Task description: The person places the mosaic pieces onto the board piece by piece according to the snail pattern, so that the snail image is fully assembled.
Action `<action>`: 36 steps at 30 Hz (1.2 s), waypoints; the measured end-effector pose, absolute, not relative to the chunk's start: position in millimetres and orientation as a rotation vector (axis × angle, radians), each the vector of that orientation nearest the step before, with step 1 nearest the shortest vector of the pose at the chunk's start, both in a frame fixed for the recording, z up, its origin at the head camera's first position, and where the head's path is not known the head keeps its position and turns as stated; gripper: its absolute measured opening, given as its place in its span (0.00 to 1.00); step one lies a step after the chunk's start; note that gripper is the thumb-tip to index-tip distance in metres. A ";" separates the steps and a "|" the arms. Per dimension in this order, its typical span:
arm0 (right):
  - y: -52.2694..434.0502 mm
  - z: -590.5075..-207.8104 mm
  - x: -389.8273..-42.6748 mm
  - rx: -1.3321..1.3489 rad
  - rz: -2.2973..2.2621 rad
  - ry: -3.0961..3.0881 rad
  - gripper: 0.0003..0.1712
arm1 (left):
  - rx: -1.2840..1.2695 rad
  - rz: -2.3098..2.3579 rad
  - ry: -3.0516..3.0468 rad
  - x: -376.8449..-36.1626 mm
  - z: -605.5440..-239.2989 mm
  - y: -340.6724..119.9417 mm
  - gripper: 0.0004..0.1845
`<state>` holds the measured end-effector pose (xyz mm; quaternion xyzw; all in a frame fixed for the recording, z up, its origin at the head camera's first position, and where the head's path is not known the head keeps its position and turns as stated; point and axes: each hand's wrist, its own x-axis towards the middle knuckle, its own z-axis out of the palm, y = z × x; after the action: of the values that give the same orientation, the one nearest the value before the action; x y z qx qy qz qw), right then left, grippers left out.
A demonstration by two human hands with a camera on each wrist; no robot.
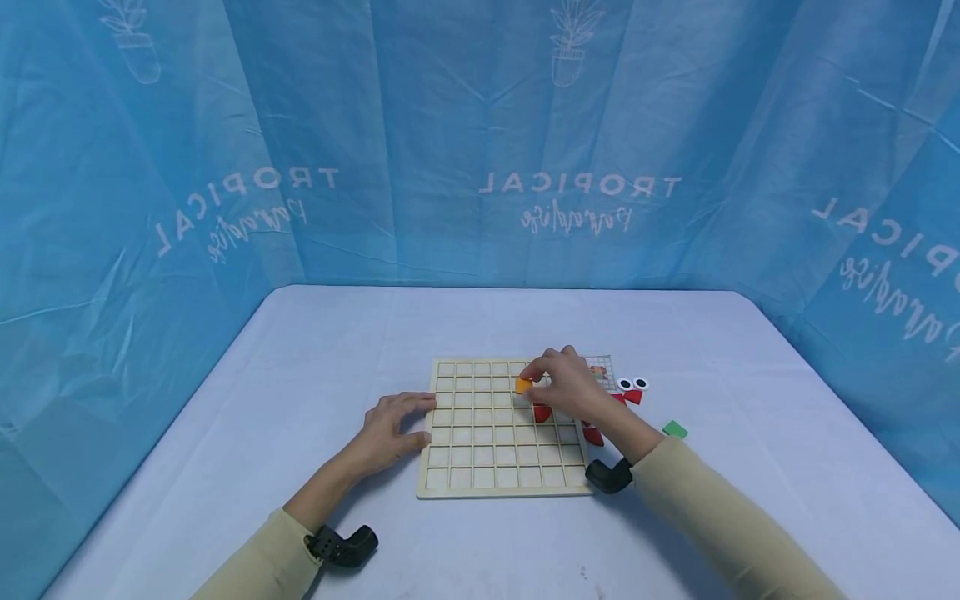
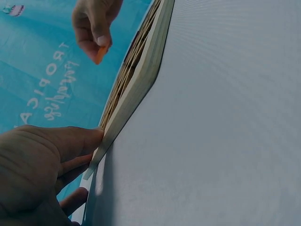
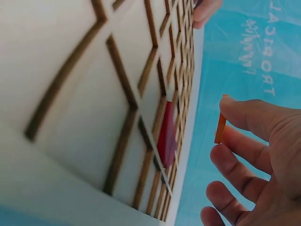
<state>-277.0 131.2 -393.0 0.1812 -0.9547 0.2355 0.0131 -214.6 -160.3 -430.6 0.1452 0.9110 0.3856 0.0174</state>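
From the head camera I recorded a wooden grid board [image 1: 501, 429] lying near the middle of the table [image 1: 300, 358], closer to its front edge than to its back edge, with a blue printed curtain [image 1: 480, 142] closing off the far side and both flanks. The left hand [image 1: 393, 425] lay flat at the board's left edge, fingers extended and fingertips touching the frame, gripping nothing. The right hand [image 1: 567, 385] was over the board's far right portion, pinching a small orange tile [image 1: 523, 385] between thumb and fingers just above the cells. A red piece [image 1: 542, 412] sat in the board directly below that hand. Off the board's right edge I noted more red pieces [image 1: 632, 397], a pair of googly eyes [image 1: 632, 383], a pattern card [image 1: 602, 372] partly hidden by the hand, and a green tile [image 1: 675, 429] lying apart on the table. From the left wrist camera I saw the left hand [image 2: 42, 165] with straight fingers pressed against the board's [image 2: 141, 70] edge, and beyond it the right hand [image 2: 94, 23] holding the orange tile [image 2: 100, 54] over the board. From the right wrist camera I confirmed the right hand [image 3: 258, 155] held the orange tile [image 3: 219, 128] edge-on between thumb and forefinger, clear of the board [image 3: 94, 94], with the red piece [image 3: 166, 135] seated in a cell near the board's edge; the left fingertips [image 3: 205, 10] showed at the far rim.
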 end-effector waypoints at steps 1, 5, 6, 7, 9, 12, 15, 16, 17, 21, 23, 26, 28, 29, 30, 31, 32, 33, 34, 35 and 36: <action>129.5 -394.0 -278.1 0.554 0.731 -2.982 0.15 | 0.452 1.203 2.829 -214.6 -430.4 -160.5 0.25; 125.9 -399.3 -281.8 0.539 0.690 -3.009 0.14 | 0.466 1.205 2.830 -214.4 -430.2 -161.7 0.25; 125.7 -400.2 -282.2 0.541 0.687 -3.013 0.14 | 0.466 1.206 2.830 -214.4 -430.2 -161.9 0.25; 125.5 -401.1 -282.7 0.546 0.687 -3.014 0.14 | 0.467 1.207 2.831 -214.5 -430.3 -162.1 0.25; 125.0 -402.7 -283.7 0.550 0.692 -3.020 0.14 | 0.467 1.206 2.830 -214.7 -430.4 -162.2 0.25; 124.1 -404.5 -284.9 0.557 0.717 -3.032 0.14 | 0.472 1.212 2.826 -214.6 -430.2 -162.4 0.25; 123.3 -407.4 -285.7 0.585 0.686 -3.040 0.13 | 0.478 1.217 2.819 -214.1 -429.5 -162.3 0.25; 123.5 -408.3 -285.7 0.599 0.676 -3.039 0.13 | 0.477 1.219 2.817 -213.9 -429.3 -162.2 0.25; 123.7 -409.2 -285.7 0.612 0.663 -3.038 0.13 | 0.474 1.219 2.817 -213.8 -429.1 -162.1 0.25; 125.0 -411.6 -286.1 0.641 0.640 -3.024 0.12 | 0.464 1.219 2.816 -213.1 -428.5 -161.7 0.25; 125.4 -412.3 -286.0 0.643 0.641 -3.022 0.12 | 0.464 1.217 2.819 -212.9 -428.3 -161.6 0.25; 126.0 -412.9 -285.9 0.647 0.631 -3.021 0.12 | 0.469 1.217 2.816 -212.6 -427.9 -161.6 0.25; 126.5 -413.0 -285.7 0.657 0.624 -3.019 0.11 | 0.470 1.218 2.815 -212.5 -427.9 -161.7 0.25; 126.9 -412.9 -285.6 0.665 0.623 -3.017 0.12 | 0.470 1.218 2.815 -212.7 -428.1 -161.8 0.25; 127.2 -412.8 -285.4 0.673 0.622 -3.012 0.12 | 0.469 1.219 2.816 -212.7 -428.2 -161.8 0.25; 127.6 -412.8 -285.2 0.684 0.622 -3.004 0.12 | 0.469 1.216 2.818 -213.0 -428.7 -161.9 0.25; 128.0 -412.6 -284.8 0.697 0.622 -2.998 0.12 | 0.462 1.224 2.816 -213.2 -428.8 -161.8 0.25; 128.3 -412.2 -284.4 0.709 0.618 -2.991 0.12 | 0.463 1.219 2.823 -213.4 -429.2 -161.8 0.25; 128.6 -411.9 -283.9 0.722 0.614 -2.984 0.12 | 0.455 1.223 2.823 -213.7 -429.6 -161.5 0.25; 128.9 -411.6 -283.4 0.731 0.609 -2.977 0.12 | 0.452 1.222 2.825 -214.0 -429.9 -161.2 0.25; 129.2 -411.4 -282.8 0.736 0.608 -2.971 0.12 | 0.448 1.224 2.824 -214.1 -430.1 -160.9 0.26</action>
<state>-282.8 129.2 -411.4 0.2358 -0.9520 0.1947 0.0106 -214.1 -160.9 -430.1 0.1440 0.9078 0.3936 0.0154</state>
